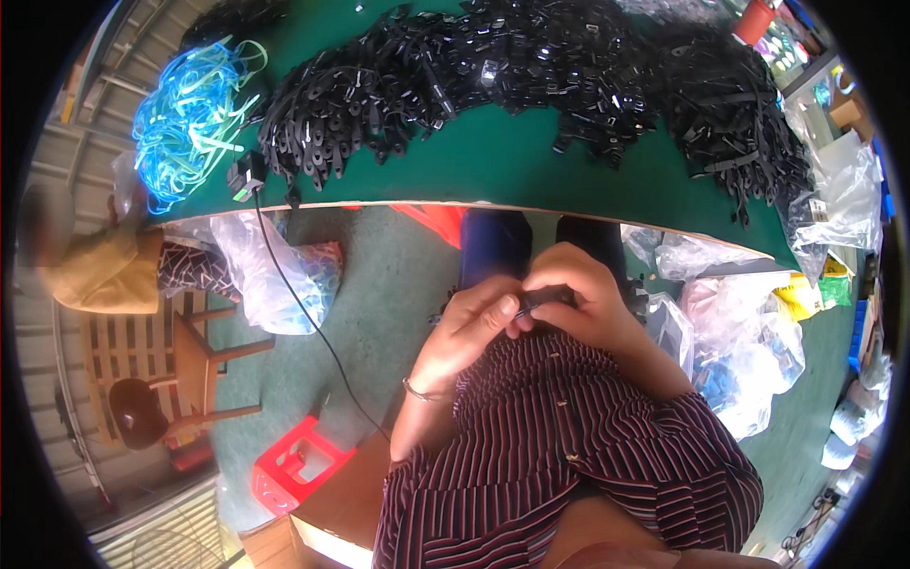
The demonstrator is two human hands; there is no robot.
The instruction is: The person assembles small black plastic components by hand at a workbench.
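Above my lap, in front of my striped shirt, both hands are brought together around a small dark strip-like piece (548,298). My left hand (474,318) pinches one end between thumb and fingers. My right hand (586,296) curls over the other end. The fingers cover much of the piece, so its exact kind cannot be made out. Beyond my hands, on the green table (455,166), lies a long heap of black strap-like plastic parts (398,90). Another heap of similar black parts (735,114) spreads at the table's right.
A tangle of blue and green bands (194,119) lies at the table's left, beside a black box (246,175) with a cable. Bagged goods (744,351) stand on the right floor. A red stool (299,465), a wooden chair (194,365) and another person (104,270) are at left.
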